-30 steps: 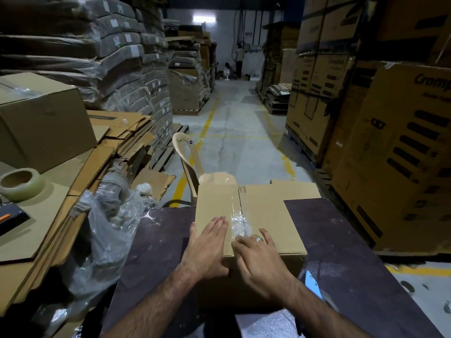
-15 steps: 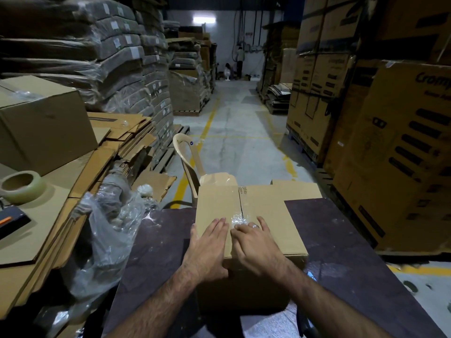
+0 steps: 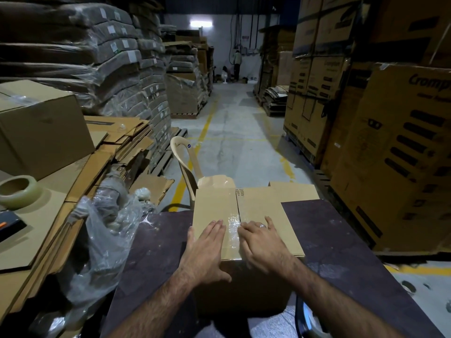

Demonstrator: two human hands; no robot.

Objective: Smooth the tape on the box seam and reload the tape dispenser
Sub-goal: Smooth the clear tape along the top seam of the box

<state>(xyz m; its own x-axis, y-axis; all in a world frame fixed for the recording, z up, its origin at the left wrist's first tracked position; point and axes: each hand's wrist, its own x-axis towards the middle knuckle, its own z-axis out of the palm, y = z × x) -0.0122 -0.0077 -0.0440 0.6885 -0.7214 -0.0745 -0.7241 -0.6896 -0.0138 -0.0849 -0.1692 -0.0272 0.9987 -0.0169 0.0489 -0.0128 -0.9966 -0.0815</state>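
Fingers (image 3: 216,230) on both hands lie straight and close together, gripping nothing. Far left of the box (image 3: 271,211), a tape roll (image 3: 17,191) sits on flat cardboard (image 3: 36,240) beside a dark tool (image 3: 9,225), perhaps the dispenser. On the box top, the left hand (image 3: 207,250) presses left of the seam (image 3: 238,201). Crinkled tape (image 3: 233,230) covers the seam's near end, and the right hand (image 3: 262,242) presses at its right edge. Smoothing looks to be the step in hand. The next move calls for a reach far left of the box for the roll.

2 flat hands (image 3: 207,250) on taped box (image 3: 263,208)
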